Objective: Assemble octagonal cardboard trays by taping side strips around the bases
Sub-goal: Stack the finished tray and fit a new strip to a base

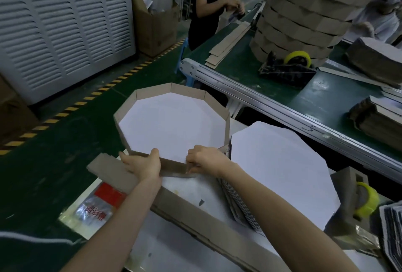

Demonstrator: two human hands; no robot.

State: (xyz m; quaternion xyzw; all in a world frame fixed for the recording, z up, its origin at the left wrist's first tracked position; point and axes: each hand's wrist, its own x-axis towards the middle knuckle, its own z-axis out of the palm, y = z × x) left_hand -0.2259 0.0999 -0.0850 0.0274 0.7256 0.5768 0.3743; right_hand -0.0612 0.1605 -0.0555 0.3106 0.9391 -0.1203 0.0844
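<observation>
A white octagonal base (171, 128) lies in front of me with a brown cardboard side strip (174, 92) standing around its far and side edges. My left hand (141, 164) grips the near part of the strip, thumb over its top edge, and the strip's loose end sticks out to the left. My right hand (205, 159) pinches the strip's near wall a little to the right, fingers curled at the cardboard. A stack of white octagonal bases (280, 169) lies to the right. A yellow tape roll (367, 201) in a cardboard-wrapped holder sits at the far right.
A conveyor (272, 106) with a green belt runs across the right. On it stand a tall stack of finished trays (304, 15), a tape dispenser (289, 67) and loose strips (228, 43). A person in black (208, 4) works beyond. An open cardboard box (156, 23) sits left.
</observation>
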